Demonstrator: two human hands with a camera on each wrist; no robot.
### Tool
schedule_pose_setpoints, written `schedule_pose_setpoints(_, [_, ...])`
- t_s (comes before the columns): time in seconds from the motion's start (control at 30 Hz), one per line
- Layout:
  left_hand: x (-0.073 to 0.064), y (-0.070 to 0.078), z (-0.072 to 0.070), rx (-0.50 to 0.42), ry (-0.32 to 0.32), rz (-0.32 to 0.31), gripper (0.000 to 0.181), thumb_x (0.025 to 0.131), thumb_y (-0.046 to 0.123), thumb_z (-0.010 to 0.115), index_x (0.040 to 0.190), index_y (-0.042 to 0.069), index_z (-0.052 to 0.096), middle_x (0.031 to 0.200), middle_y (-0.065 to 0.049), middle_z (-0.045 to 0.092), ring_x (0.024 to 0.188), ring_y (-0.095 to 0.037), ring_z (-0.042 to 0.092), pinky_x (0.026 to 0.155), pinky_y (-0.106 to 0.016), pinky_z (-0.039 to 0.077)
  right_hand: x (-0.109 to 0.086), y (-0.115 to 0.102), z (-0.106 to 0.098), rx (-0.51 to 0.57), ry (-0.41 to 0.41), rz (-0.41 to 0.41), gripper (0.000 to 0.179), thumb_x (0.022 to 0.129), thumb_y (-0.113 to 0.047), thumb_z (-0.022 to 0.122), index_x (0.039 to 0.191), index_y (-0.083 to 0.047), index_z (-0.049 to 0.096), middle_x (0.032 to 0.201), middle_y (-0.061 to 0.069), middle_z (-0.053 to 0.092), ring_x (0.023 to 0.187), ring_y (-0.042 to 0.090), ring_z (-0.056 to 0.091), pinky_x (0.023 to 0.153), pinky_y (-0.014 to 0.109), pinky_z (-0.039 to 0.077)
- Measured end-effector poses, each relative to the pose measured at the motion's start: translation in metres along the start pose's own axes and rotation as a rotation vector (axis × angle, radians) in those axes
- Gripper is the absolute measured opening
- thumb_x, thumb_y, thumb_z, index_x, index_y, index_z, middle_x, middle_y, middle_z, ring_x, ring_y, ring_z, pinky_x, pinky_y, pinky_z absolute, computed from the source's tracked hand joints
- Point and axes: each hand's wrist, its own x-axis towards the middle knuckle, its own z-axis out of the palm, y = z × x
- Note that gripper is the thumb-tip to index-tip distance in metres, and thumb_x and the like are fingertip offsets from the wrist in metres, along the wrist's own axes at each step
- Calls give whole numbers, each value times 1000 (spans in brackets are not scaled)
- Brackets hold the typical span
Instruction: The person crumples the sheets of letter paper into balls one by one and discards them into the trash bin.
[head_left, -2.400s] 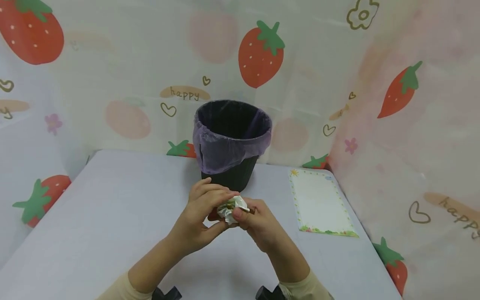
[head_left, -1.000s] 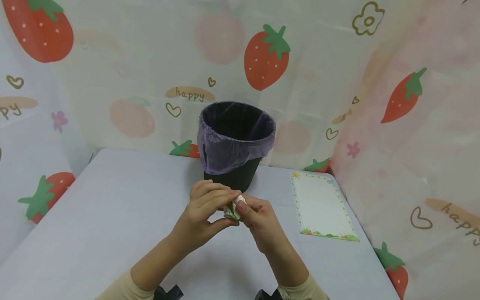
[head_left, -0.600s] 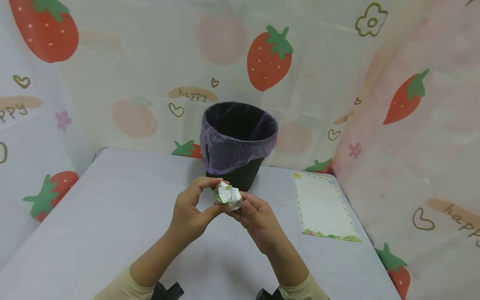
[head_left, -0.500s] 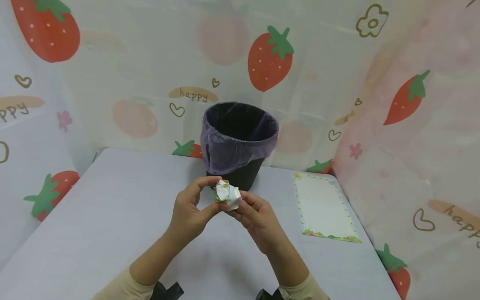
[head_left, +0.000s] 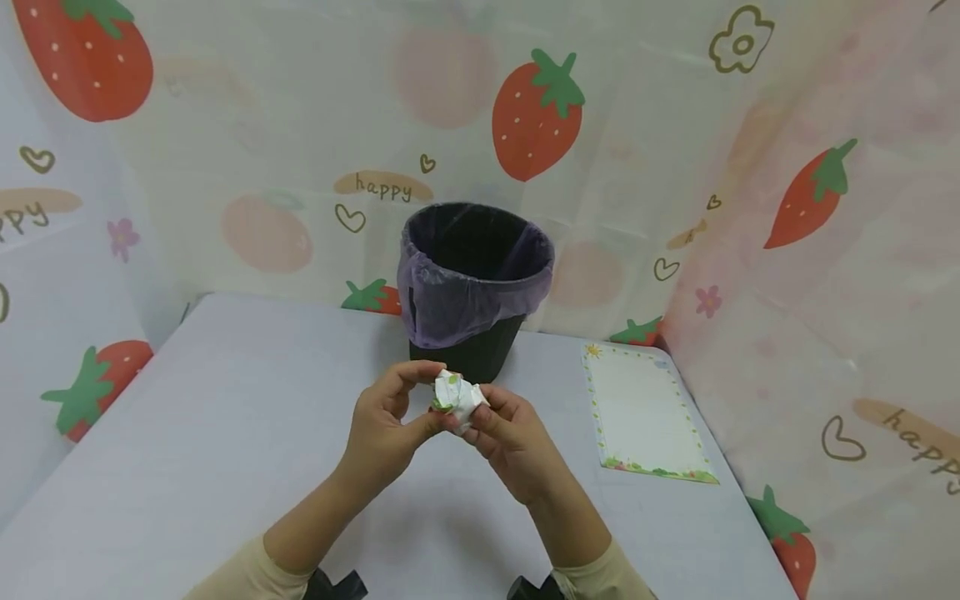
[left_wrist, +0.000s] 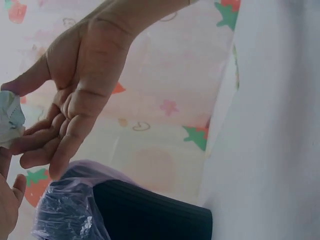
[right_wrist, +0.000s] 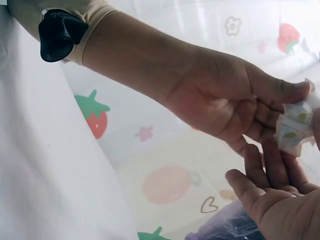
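Between both hands, in front of the bin, is a small crumpled paper ball [head_left: 459, 398], white with green printed bits. My left hand [head_left: 384, 421] pinches its left side between thumb and forefinger. On the other side my right hand [head_left: 517, 437] holds it with thumb and fingers. The left wrist view has the right hand [left_wrist: 90, 75] large, with the paper ball [left_wrist: 10, 117] at the frame's left edge. In the right wrist view the left hand [right_wrist: 220, 95] pinches the paper ball [right_wrist: 295, 127]; the right hand's [right_wrist: 285, 210] fingers show below it.
A black bin [head_left: 468, 346] with a purple liner bag [head_left: 457, 304] stands just beyond the hands, by the back wall. To the right, a white sheet with a floral border [head_left: 652, 412] lies flat on the white table [head_left: 225, 433]. Strawberry-print sheets cover the walls.
The paper ball has turned in the hands, showing more of its white surface. My left fingers, earlier laid over its top, now pinch its left side. The head view has shifted slightly.
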Motion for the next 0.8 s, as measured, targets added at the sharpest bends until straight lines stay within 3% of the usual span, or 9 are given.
schedule_pose_setpoints(0.1, [-2,-2,0,-17,-16,-37,51,83,-3,81,129,2,59,126,-7,65,117,-17,61,104,-25,51,0,3,0,8,11,20,44,88,-43,79,114,-10,65,112,-1,68,104,12,66,100,30,54])
schedule_pose_setpoints(0.33, [4,-5,-6,-19,-66,-74,55,83,-1,82,132,5,58,126,-6,65,119,-19,58,108,-27,48,4,7,-1,-3,30,18,63,86,-44,79,131,-5,60,124,5,64,113,17,65,106,35,52])
schedule_pose_setpoints(0.53, [8,-3,-7,-18,-121,-92,58,85,3,81,137,11,56,132,-6,68,127,-20,55,115,-28,41,2,2,0,-54,114,-39,48,85,-38,82,124,-13,67,117,1,67,108,12,65,99,29,54])
schedule_pose_setpoints(0.8, [8,-3,-7,15,-175,-87,69,85,8,82,146,17,50,142,-1,63,130,-20,53,120,-33,36,1,-5,-3,-168,185,-97,40,88,-32,82,117,-9,68,105,0,70,97,11,66,92,26,57])
